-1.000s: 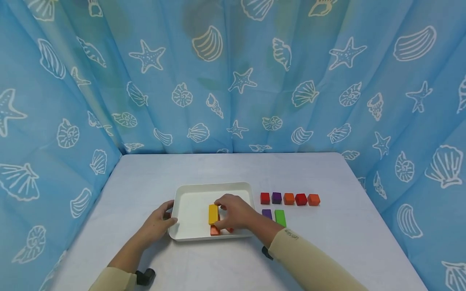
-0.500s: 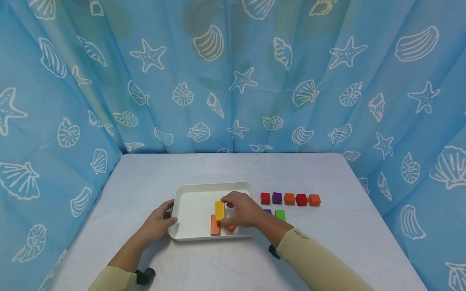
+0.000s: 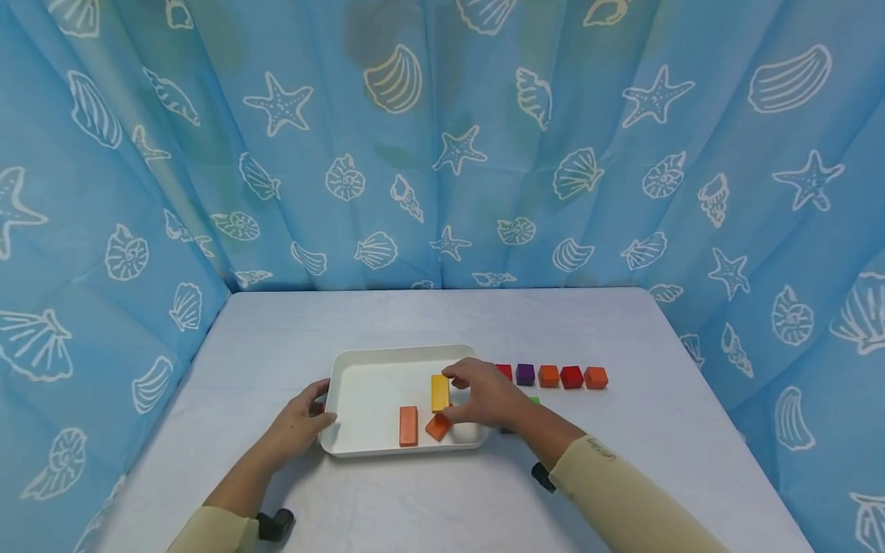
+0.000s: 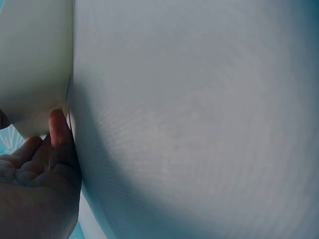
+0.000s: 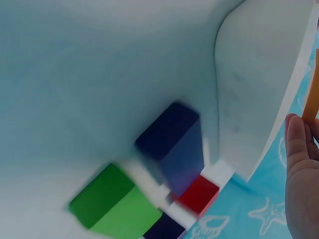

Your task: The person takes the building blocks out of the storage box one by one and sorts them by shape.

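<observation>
My right hand (image 3: 487,393) pinches a yellow rectangular block (image 3: 439,393) between thumb and fingers, above the right part of a white tray (image 3: 369,453). In the right wrist view this block (image 5: 312,94) shows only partly, at the right edge. My left hand (image 3: 300,418) grips the tray's left end, thumb at the rim; in the left wrist view its fingers (image 4: 59,127) reach the tray's outer wall (image 4: 35,59). Inside the tray lie an upright-lying orange block (image 3: 409,426) and, right of it, a slanted orange block (image 3: 439,426), close below the yellow one.
Right of the tray is a row of small cubes: a partly covered red cube (image 3: 505,371), a purple cube (image 3: 525,375), an orange cube (image 3: 548,375) and others. Nearer, a green block (image 5: 117,209) and a purple block (image 5: 174,144) stand beside the tray, mostly hidden by my right hand in the head view.
My right hand has carried the yellow block rightward and slightly away from me, off the orange block it overlapped. Both orange blocks now show more fully. The left hand stays at the tray.
</observation>
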The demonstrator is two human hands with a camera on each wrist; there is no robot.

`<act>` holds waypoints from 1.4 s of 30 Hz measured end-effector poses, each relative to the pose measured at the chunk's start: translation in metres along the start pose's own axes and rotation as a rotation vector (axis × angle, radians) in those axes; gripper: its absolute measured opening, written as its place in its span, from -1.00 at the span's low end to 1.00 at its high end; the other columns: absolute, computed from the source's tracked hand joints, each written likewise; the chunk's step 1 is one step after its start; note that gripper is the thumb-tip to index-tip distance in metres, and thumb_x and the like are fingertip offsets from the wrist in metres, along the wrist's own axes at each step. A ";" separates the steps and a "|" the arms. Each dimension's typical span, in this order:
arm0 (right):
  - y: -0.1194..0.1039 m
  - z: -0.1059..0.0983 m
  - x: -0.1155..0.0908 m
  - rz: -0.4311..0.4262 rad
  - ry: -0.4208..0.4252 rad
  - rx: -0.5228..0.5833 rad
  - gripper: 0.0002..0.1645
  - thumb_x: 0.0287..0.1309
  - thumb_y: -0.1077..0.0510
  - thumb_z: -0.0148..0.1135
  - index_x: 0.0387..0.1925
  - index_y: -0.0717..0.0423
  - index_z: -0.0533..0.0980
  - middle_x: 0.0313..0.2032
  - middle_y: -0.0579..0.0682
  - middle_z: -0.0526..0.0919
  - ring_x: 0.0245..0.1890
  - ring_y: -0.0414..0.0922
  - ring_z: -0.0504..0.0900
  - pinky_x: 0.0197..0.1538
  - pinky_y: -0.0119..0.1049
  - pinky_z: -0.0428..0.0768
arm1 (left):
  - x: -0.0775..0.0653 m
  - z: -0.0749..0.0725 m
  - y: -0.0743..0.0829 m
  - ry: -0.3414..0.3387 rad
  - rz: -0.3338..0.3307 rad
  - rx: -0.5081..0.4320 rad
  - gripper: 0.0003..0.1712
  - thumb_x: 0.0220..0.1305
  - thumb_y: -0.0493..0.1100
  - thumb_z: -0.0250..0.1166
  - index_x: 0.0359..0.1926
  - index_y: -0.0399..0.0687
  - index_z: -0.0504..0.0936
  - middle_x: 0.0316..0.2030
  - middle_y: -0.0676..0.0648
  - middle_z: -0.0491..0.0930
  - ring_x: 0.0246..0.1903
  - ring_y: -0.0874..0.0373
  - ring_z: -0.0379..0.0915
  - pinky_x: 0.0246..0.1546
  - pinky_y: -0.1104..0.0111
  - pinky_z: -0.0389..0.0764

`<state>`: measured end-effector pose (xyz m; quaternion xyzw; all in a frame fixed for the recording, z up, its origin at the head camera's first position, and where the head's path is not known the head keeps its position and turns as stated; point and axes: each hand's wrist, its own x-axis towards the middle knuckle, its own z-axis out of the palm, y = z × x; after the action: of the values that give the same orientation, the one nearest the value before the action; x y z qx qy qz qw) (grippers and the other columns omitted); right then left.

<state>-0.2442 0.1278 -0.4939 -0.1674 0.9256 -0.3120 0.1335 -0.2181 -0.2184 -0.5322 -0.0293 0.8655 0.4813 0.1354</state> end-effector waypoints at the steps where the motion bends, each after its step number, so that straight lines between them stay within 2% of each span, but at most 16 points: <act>1: 0.002 -0.002 -0.002 0.008 0.007 0.005 -0.14 0.04 -0.06 0.68 0.37 0.02 0.57 0.16 -0.07 0.65 0.13 -0.06 0.65 0.11 -0.12 0.74 | 0.000 0.000 -0.001 -0.002 0.003 0.002 -0.18 0.51 -0.23 0.27 0.65 -0.25 0.14 0.50 -0.40 0.32 0.44 -0.36 0.29 0.39 -0.22 0.41; 9: 0.026 -0.019 -0.019 0.093 0.098 0.048 -0.15 -0.01 0.05 0.71 0.35 0.01 0.59 0.19 -0.04 0.66 0.16 -0.02 0.68 0.09 -0.09 0.76 | -0.002 0.001 0.000 -0.006 -0.003 0.002 -0.18 0.51 -0.23 0.27 0.64 -0.25 0.14 0.49 -0.40 0.32 0.44 -0.36 0.30 0.38 -0.24 0.40; 15: 0.048 -0.031 -0.032 0.118 0.146 0.043 -0.14 -0.04 0.08 0.72 0.35 0.05 0.59 0.19 0.01 0.66 0.15 0.00 0.70 0.06 -0.11 0.77 | -0.003 -0.001 0.000 -0.013 0.000 0.005 -0.19 0.52 -0.23 0.26 0.64 -0.25 0.14 0.49 -0.39 0.33 0.43 -0.35 0.31 0.38 -0.23 0.41; 26: 0.092 -0.049 -0.068 0.143 0.167 -0.044 -0.11 -0.03 0.02 0.71 0.36 0.13 0.58 0.17 0.06 0.68 0.15 0.05 0.69 0.11 -0.01 0.75 | 0.000 -0.003 -0.002 -0.017 -0.015 0.012 -0.18 0.52 -0.22 0.25 0.66 -0.23 0.12 0.53 -0.37 0.28 0.45 -0.35 0.28 0.39 -0.23 0.39; 34: 0.128 -0.049 -0.092 0.164 0.168 -0.046 -0.07 -0.07 0.04 0.73 0.36 0.21 0.57 0.15 0.09 0.69 0.11 0.06 0.68 0.08 0.00 0.76 | -0.001 -0.002 -0.001 -0.015 -0.015 0.027 -0.18 0.52 -0.22 0.26 0.65 -0.24 0.12 0.49 -0.39 0.32 0.43 -0.35 0.30 0.38 -0.23 0.41; 42: 0.142 -0.045 -0.101 0.186 0.137 -0.083 -0.07 -0.13 0.08 0.74 0.33 0.22 0.59 0.05 0.02 0.70 0.04 0.00 0.65 0.06 -0.02 0.77 | 0.000 -0.001 0.001 -0.009 -0.028 0.028 -0.17 0.52 -0.24 0.24 0.66 -0.24 0.10 0.53 -0.38 0.27 0.45 -0.35 0.27 0.40 -0.22 0.39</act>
<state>-0.2007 0.2977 -0.5331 -0.0646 0.9562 -0.2705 0.0913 -0.2185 -0.2185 -0.5313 -0.0373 0.8709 0.4675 0.1466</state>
